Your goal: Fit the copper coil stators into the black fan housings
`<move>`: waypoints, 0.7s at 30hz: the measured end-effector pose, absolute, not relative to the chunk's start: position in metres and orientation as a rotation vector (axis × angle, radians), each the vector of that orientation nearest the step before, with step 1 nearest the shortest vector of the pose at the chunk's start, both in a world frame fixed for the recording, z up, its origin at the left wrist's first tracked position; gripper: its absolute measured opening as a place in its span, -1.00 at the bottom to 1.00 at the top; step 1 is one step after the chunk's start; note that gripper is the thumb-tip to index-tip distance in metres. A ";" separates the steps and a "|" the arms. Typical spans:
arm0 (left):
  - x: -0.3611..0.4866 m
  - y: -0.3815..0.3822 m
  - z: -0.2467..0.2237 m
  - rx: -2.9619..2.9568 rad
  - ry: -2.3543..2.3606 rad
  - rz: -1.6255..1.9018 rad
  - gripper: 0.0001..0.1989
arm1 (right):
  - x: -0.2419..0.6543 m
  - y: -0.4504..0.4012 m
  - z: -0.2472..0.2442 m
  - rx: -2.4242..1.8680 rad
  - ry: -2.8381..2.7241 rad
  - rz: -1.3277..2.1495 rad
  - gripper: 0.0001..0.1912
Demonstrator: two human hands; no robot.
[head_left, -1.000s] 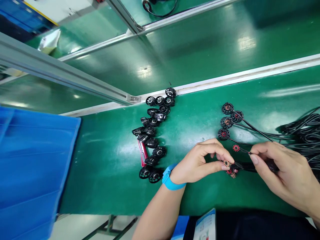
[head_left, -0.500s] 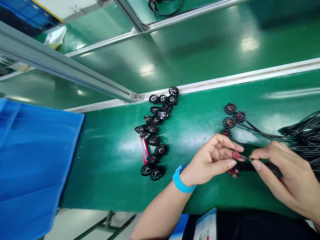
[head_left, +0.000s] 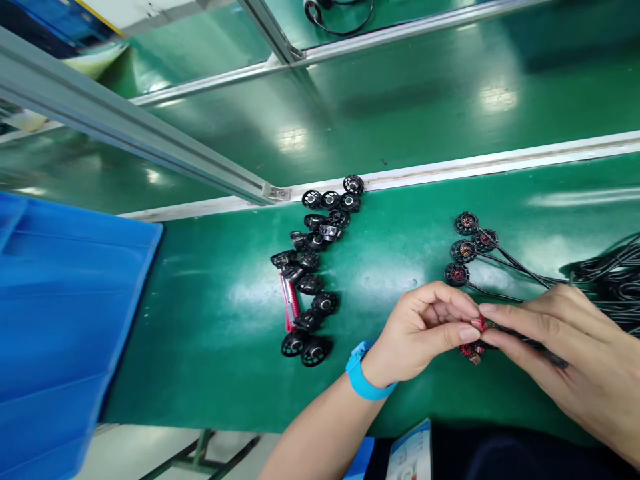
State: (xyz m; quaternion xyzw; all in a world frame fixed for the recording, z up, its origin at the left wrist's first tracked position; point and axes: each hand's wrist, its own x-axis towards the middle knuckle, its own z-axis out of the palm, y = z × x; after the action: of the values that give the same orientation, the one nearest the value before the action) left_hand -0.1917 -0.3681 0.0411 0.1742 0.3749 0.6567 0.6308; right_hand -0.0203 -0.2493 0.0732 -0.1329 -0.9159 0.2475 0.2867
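My left hand (head_left: 433, 323), with a blue band at the wrist, pinches a small red wound part (head_left: 481, 323) between thumb and fingers. From the other side my right hand (head_left: 555, 333) closes on the same part and its dark cable, fingertips almost touching those of the left. Below them lie more red wound parts (head_left: 469, 351), partly hidden. Beyond the hands, several black round parts with coppery or red centres (head_left: 466, 251) rest on the green table, joined to black cables (head_left: 615, 273) that pile up at the right.
An uneven column of black wheel-like housings (head_left: 310, 283) stands mid-table, beside a red-handled tool (head_left: 290, 303). A blue bin (head_left: 65, 320) is at the left. A metal post (head_left: 150, 133) and a white rail (head_left: 450, 170) border the far edge.
My right hand has moved left along the cable, up to the red part and my left fingertips. The left fingers have closed in around the part. The view has shifted slightly.
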 end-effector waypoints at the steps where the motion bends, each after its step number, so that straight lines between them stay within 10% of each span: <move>1: -0.192 -0.368 0.041 0.390 0.856 1.502 -0.78 | -0.019 -0.249 0.072 -0.358 -2.440 0.664 -0.67; 21: -0.195 -0.376 0.061 0.695 1.294 1.429 -0.70 | -0.014 -0.246 0.065 -0.468 -2.388 0.746 -0.92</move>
State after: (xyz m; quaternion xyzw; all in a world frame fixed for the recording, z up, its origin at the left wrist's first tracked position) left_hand -0.1948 -0.3765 0.0612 0.2897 0.5397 0.5959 0.5193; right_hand -0.0139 -0.2456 0.0645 -0.1759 -0.8969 0.2801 0.2935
